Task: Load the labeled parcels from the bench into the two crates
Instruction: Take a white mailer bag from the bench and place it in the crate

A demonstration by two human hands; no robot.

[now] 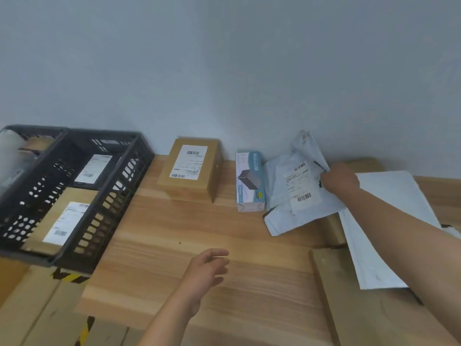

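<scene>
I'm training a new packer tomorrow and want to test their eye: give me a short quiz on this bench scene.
1. True or false: the left hand holds nothing.
2. What does the right hand grip? A) the brown box B) the white mailer bag C) the blue USB box
3. Fill in: ___ labelled parcels show inside the right-hand black crate.

Key: 1 true; 2 B; 3 two.
</scene>
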